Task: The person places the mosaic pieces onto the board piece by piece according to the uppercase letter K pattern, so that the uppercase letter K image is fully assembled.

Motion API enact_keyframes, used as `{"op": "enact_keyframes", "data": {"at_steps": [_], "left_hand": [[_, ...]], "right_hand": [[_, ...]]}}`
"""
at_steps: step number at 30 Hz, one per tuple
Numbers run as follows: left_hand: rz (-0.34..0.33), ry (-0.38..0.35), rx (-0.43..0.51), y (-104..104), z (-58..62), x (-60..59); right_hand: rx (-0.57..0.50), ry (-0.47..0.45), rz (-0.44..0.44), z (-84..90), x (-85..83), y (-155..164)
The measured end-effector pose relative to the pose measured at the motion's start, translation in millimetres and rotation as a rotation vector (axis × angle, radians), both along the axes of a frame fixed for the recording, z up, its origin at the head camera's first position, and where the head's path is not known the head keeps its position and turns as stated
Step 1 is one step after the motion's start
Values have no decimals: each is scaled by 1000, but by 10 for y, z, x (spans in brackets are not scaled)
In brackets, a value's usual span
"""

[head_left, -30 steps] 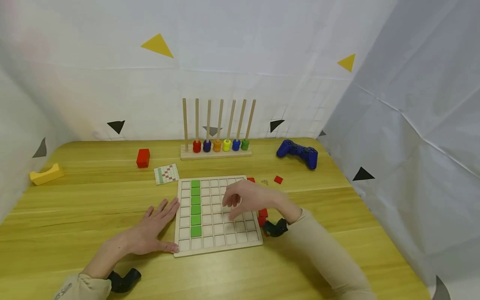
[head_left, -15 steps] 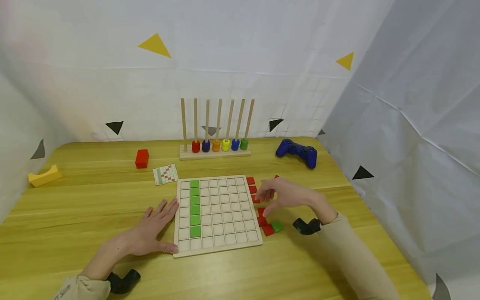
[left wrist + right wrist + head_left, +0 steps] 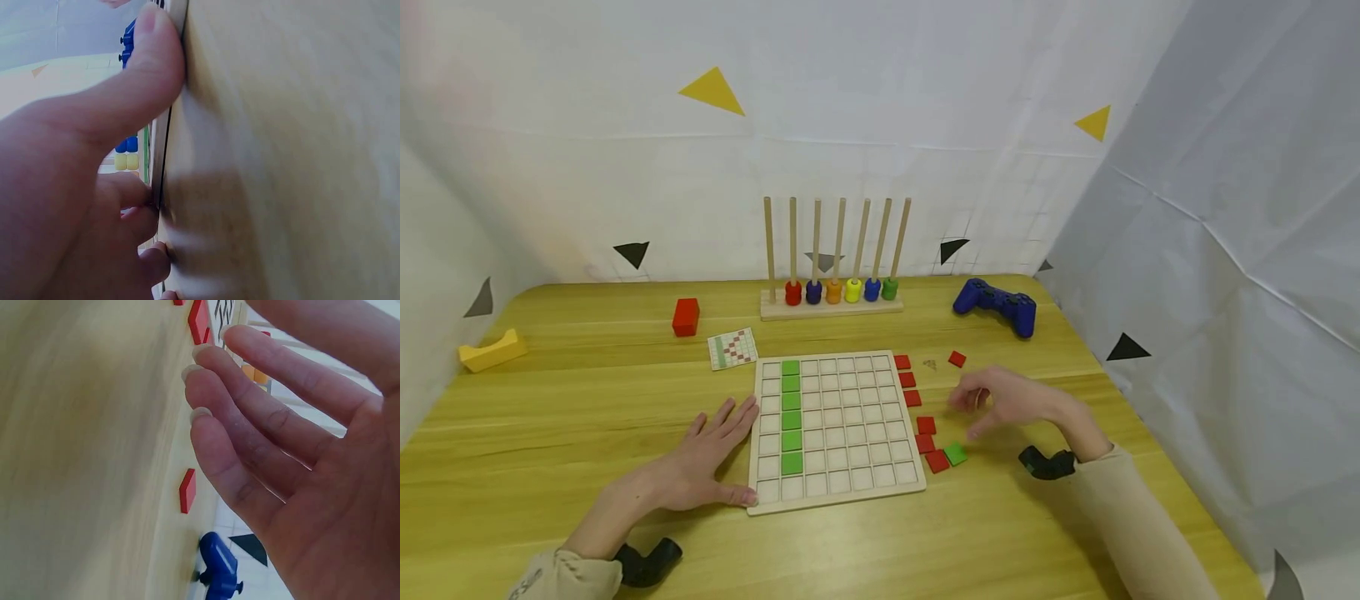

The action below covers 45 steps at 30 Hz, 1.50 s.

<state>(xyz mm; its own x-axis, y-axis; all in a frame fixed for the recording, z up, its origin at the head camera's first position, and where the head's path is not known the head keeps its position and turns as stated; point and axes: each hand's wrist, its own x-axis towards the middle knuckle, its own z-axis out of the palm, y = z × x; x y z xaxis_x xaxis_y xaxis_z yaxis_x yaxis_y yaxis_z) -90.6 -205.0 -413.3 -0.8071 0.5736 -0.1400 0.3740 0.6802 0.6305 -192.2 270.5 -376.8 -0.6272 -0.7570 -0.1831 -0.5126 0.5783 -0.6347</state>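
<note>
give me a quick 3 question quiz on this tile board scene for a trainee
1. True or false: the right hand is pinching a tile.
2. How many green tiles sit in the grid board?
A. four
B. six
C. eight
3. Which hand lies flat on the table against the board's edge?

Key
1. False. Its fingers are loose and hold nothing; it hovers above the table right of the loose red tiles.
2. B. Six, in one column, second from the board's left edge.
3. The left hand, thumb touching the near left corner.
</note>
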Motion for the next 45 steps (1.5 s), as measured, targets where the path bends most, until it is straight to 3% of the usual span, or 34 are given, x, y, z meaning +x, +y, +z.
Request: {"op": "enact_keyframes", "data": {"at_steps": [7,14,35,45], "left_hand": [[1,-7,0,-3,23,9],[2,-5,-12,-5,10,16],[11,-11,-8,-9,-9,13],[7,1,-16,-14,-14,5]], "right_hand": [[38,-41,6,-50,36,21],[102,-147,-9,-76,70,-58],[75,-88,99,-182,64,-104],[92,-82,84,-177,72,-128]]}}
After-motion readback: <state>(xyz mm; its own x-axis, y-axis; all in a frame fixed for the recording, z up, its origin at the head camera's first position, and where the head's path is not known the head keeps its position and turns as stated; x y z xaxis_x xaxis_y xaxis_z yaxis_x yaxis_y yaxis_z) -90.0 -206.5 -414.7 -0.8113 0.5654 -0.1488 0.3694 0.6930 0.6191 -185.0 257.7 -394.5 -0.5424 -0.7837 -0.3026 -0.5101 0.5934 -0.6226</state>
